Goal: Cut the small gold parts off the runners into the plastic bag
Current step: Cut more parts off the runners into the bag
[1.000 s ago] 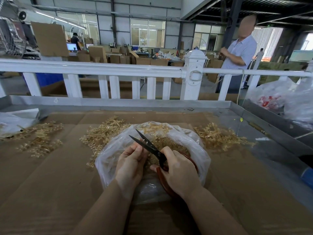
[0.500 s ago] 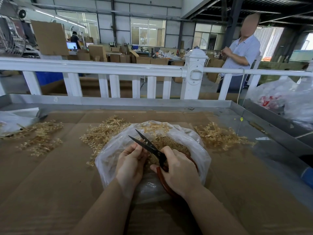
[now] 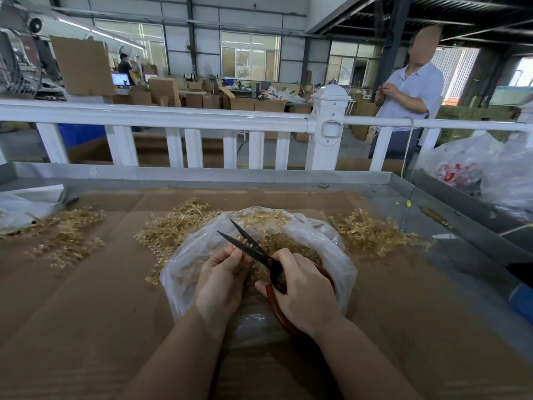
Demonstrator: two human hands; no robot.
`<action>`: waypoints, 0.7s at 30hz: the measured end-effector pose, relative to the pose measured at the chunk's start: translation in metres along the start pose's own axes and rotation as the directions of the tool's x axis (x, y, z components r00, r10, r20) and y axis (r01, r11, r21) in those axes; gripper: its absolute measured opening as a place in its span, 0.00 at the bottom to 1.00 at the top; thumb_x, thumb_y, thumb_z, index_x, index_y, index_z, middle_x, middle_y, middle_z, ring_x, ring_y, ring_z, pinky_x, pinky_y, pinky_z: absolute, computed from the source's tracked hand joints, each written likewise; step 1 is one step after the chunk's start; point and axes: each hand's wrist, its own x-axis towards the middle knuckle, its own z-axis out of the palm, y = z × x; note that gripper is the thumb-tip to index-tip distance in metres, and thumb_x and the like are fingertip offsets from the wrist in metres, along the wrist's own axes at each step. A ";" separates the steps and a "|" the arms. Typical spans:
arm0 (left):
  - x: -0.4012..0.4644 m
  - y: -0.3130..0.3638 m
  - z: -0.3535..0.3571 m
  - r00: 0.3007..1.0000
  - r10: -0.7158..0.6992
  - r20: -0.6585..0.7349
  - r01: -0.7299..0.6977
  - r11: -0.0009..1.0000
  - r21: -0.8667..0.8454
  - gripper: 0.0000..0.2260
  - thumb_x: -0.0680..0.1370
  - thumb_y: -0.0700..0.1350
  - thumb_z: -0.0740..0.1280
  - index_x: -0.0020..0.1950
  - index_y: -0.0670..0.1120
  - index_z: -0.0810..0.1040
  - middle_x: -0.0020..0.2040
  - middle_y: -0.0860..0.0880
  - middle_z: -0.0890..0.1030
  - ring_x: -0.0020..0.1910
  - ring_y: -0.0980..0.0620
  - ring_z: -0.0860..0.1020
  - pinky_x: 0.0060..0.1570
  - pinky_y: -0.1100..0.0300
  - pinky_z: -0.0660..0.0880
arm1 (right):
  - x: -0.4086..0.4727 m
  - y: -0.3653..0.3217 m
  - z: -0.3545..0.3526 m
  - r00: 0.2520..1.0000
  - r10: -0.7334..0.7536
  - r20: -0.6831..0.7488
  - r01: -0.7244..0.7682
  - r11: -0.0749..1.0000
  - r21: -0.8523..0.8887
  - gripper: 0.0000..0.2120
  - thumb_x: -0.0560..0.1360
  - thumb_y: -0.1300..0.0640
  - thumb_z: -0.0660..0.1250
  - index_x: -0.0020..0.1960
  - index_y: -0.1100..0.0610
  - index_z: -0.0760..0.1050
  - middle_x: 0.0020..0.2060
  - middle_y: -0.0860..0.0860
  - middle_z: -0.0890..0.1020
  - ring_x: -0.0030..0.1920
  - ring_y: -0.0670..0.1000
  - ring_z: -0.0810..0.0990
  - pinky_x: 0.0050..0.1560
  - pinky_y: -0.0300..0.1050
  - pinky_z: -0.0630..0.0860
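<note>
Runners (image 3: 66, 238) are heaped on the cardboard at left. A gold runner piece, mostly hidden, is pinched by the left hand (image 3: 222, 281) over the plastic bag (image 3: 323, 241). The scissors (image 3: 253, 249), blades parted, are gripped by the right hand (image 3: 302, 293); each cut should be kept above the bag's mouth, clear of fingertips.

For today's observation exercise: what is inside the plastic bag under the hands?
The plastic bag holds a heap of loose gold parts. The left hand, right hand and scissors cover the rest.
</note>
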 end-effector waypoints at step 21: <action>0.014 -0.004 -0.011 0.999 0.025 0.024 -0.023 0.996 -0.089 0.06 0.77 0.37 0.62 0.47 0.42 0.79 0.40 0.47 0.83 0.40 0.52 0.82 0.51 0.56 0.75 | 0.002 -0.003 0.000 0.999 0.005 0.042 -0.005 1.000 0.009 0.20 0.74 0.38 0.65 0.54 0.53 0.71 0.41 0.49 0.79 0.42 0.49 0.78 0.41 0.42 0.74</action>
